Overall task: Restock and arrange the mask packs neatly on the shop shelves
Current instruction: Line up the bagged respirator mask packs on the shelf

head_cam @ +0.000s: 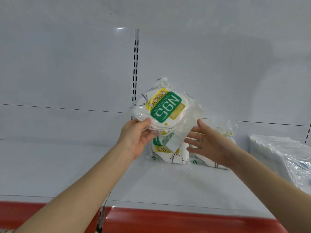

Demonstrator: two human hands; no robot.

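My left hand (pixel 138 138) grips the lower left edge of a clear pack of white N95 masks (pixel 165 108) with a green and yellow label, held upside down and tilted above the shelf (pixel 168 184). My right hand (pixel 208 145) is beside the pack's right lower corner, fingers straight and spread, apart from it or just brushing it. Behind the hands, one more N95 pack (pixel 170 155) stands upright on the shelf, and another N95 pack (pixel 223 147) stands to its right, partly hidden by my right hand.
A stack of clear-wrapped white packs (pixel 282 158) lies at the shelf's right end. A slotted upright (pixel 135 64) divides the white back panel. The shelf's front edge carries a red strip (pixel 168 221). The left shelf bay (pixel 50 165) holds nothing in view.
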